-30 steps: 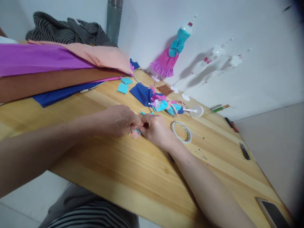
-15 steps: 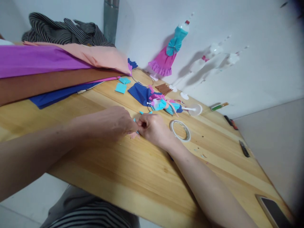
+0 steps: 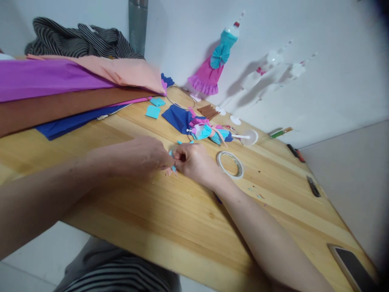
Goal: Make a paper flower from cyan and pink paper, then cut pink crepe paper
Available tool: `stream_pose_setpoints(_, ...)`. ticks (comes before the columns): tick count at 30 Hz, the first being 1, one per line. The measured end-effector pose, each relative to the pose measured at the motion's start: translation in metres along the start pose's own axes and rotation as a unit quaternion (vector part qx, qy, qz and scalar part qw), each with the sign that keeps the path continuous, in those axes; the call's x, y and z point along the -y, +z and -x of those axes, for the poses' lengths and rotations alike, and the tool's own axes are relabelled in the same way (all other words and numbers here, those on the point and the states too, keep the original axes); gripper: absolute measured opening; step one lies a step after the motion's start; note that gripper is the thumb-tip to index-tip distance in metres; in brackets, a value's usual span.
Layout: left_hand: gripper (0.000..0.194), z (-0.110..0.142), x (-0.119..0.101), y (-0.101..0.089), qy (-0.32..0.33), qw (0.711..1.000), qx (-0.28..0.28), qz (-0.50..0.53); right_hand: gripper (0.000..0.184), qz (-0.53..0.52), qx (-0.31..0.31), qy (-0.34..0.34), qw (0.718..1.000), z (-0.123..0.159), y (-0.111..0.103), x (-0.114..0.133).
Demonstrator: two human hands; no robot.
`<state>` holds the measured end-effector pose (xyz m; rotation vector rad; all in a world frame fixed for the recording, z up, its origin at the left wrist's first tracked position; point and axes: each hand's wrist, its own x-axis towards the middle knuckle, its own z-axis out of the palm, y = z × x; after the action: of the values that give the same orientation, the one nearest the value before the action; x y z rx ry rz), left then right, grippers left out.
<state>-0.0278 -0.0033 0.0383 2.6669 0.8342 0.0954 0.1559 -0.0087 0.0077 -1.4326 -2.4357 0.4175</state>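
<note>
No readable text or labels anywhere.

I see striped cloth point(image 3: 75, 42) bundled near a grey pipe point(image 3: 138, 30), a phone point(image 3: 352, 265) (dark screen up) on the table point(image 3: 146, 219) at my right, and a pale wall point(image 3: 188, 28).

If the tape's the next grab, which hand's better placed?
Right, likely: the right hand is beside the tape; the left hand is farther off. But the right pinches paper, so it may need freeing first.

Left grip point(image 3: 146, 156) and right grip point(image 3: 197, 163) pinch blue paper point(image 3: 174, 168) — tape roll point(image 3: 240, 169) nearby.
</note>
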Motion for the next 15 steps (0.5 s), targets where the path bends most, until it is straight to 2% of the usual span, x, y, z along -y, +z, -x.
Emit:
stream_pose_setpoints(2,0.025,-0.0009,0.0,-0.0022,-0.01,0.999,0.038,-0.007,0.02,-0.003,-0.001,0.01,1.0,-0.0005,-0.0004,0.0002)
stream_pose_setpoints(9,0.024,0.0007,0.002,-0.0017,-0.017,1.0,0.003,0.012,0.019,-0.021,0.001,0.062,0.998,-0.0025,-0.0015,0.0011)
stream_pose_setpoints(15,0.022,-0.0004,0.0038,0.0013,-0.01,1.0,0.001,0.03,0.018,-0.068,0.017,0.101,0.992,-0.0032,-0.0026,0.0011)
